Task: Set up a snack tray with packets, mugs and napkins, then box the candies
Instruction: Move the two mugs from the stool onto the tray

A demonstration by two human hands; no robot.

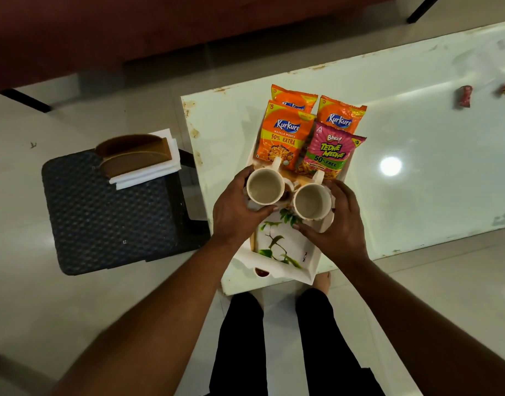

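Mugs are side by side over the tray (pixel 282 250), the left mug (pixel 265 186) cupped in the left hand (pixel 234 215), the right mug (pixel 312 201) in the right hand (pixel 339 227), with packets (pixel 285 138) just beyond the fingertips. They look stiff, glazed and breakable, so gripping round the body seems safest, though the handles pointing away from the hands would also serve.

Tabletop: pale green slab (pixel 417 144), glossy, reflective.
Packets: orange and pink snack packets (pixel 285 138), shiny film.
Mugs: cream mugs (pixel 265 186), smooth, glazed.
Stool: dark stool (pixel 111 218), embossed matt plastic.
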